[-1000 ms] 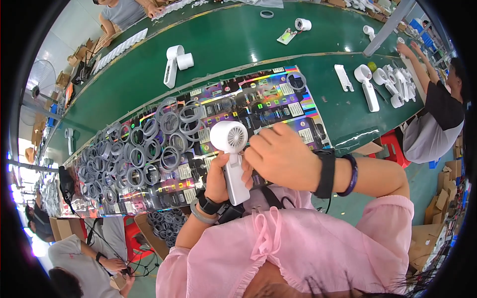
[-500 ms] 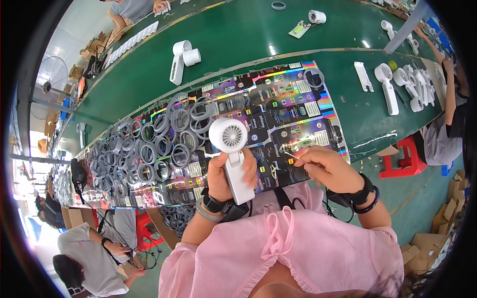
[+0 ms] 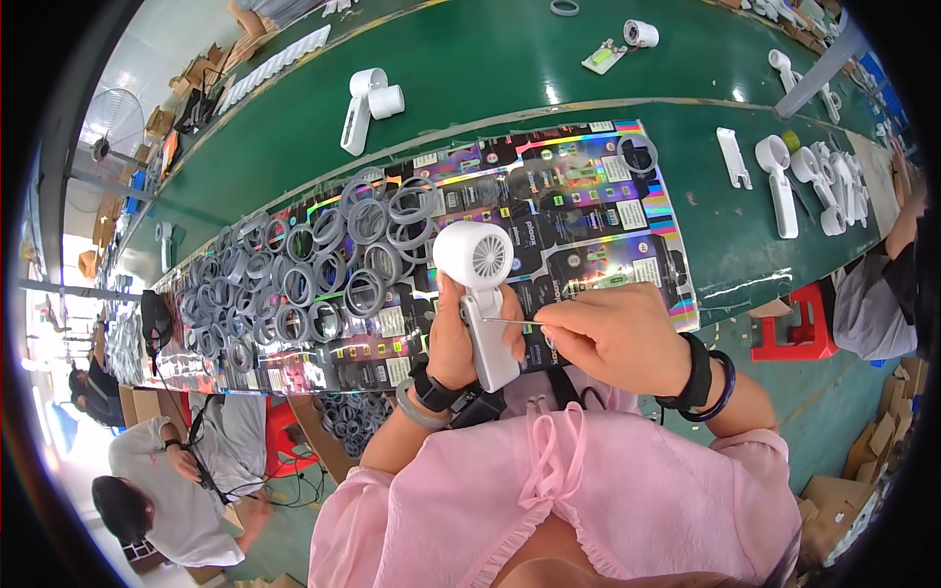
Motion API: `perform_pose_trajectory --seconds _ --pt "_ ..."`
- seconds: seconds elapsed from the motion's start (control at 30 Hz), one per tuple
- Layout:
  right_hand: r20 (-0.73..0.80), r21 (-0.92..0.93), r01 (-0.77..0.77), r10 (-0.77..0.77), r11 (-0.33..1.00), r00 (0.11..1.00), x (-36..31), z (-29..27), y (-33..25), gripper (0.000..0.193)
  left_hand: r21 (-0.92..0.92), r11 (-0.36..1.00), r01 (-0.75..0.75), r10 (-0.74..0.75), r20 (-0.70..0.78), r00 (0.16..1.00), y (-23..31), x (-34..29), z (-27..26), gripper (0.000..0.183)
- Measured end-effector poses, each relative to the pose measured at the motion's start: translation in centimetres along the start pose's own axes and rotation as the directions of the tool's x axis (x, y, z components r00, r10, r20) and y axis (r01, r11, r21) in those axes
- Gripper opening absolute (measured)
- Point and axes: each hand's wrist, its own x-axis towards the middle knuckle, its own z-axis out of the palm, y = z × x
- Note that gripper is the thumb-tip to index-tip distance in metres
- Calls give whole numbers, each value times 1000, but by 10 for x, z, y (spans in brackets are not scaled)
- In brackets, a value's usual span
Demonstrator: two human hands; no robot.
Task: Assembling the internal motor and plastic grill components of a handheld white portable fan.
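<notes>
My left hand is wrapped round the handle of a white handheld fan, which stands nearly upright with its round grille facing right. Pinched in the fingers of my right hand is a thin metal pick-like tool. Its tip reaches the side of the fan's handle just below the head; whether it touches or enters a gap is too small to tell. Both hands are above a shiny printed sheet on the table. Many grey plastic rings lie heaped on it, left of the fan.
A white fan body lies beyond the sheet on the green table. Several white fan parts lie at the right, near a grey post. Co-workers sit at lower left and far right. A red stool stands at the right.
My right hand has moved left, bringing the tool's tip to the fan's handle. The fan has turned, so its grille now faces more to the right.
</notes>
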Motion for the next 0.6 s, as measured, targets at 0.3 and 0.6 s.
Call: perform_pose_trajectory --seconds 0.3,0.6 --pt "-113 5 44 -44 999 993 8 -3 -9 12 26 999 -23 20 108 994 -1 -7 2 70" --pt "-110 -154 63 -81 986 991 8 -5 -18 9 27 998 -51 50 16 999 2 -11 11 72"
